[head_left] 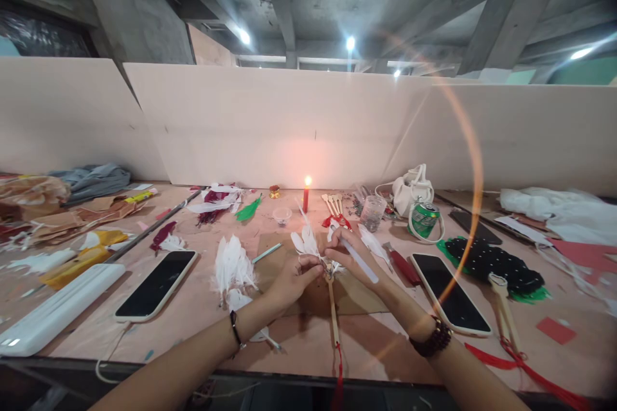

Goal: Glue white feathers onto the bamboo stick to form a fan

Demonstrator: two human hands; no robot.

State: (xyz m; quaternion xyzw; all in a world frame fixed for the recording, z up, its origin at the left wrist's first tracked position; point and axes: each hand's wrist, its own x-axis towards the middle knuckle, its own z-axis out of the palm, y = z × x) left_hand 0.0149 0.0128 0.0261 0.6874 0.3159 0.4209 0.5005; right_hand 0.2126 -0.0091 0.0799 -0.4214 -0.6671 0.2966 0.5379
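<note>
Evidently midway, left hand point(295, 279) pinches white feathers point(304, 243) at a slim wooden handle point(334, 316); right hand point(359, 246) grip unclear; loose white feathers point(234, 266) lie unattached, centre left.

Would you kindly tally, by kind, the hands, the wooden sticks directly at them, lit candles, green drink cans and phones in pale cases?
Hands: 2 (left hand, right hand)
Wooden stick at the hands: 1
Lit red candle: 1
Green can: 1
Phones in pale cases: 2 (left phone, right phone)
Total: 7
</note>
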